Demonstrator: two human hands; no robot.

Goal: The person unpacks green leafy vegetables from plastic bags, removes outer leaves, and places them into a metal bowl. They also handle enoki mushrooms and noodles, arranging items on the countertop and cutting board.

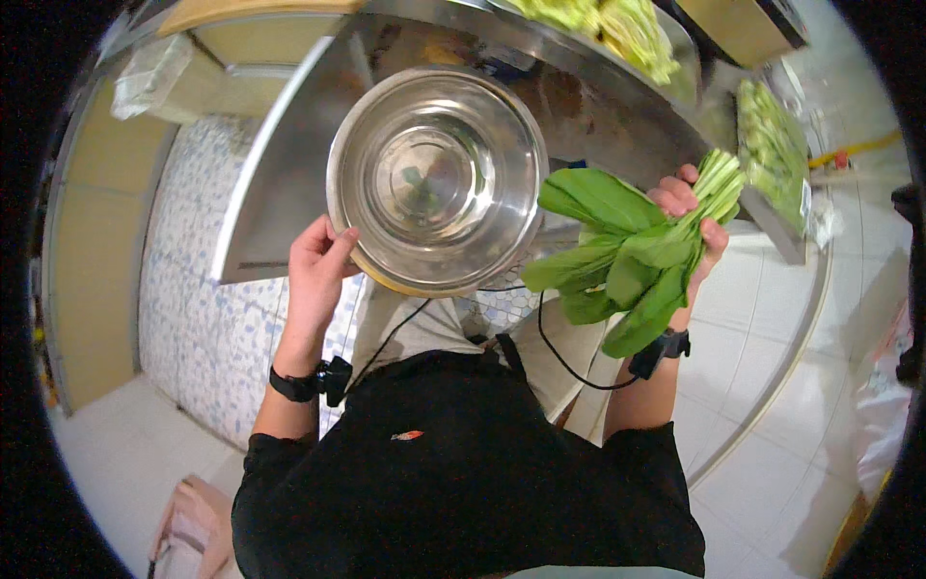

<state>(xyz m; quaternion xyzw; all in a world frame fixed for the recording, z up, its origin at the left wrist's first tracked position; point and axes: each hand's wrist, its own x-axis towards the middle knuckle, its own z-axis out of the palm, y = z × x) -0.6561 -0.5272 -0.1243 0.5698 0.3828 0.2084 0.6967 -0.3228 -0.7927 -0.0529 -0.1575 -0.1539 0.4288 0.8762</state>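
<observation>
My left hand (322,253) grips the near left rim of a round stainless steel basin (434,181), its thumb over the edge. The basin's inside faces up at me, and a few small green leaf pieces (419,181) show near its middle. Off to the right, my right hand (694,210) is closed around the pale stalks of a bunch of leafy greens (622,253). Its broad green leaves point left, close to the basin's right side. Leaves and stalks cover part of the right hand's palm.
Behind the basin lies a stainless steel sink (608,108). Pale-green cabbage (636,36) sits in a container at the back. A bag of green vegetables (770,145) rests on the right ledge. A wrapped white box (163,76) stands at the far left, and a black cable (546,340) hangs between my arms.
</observation>
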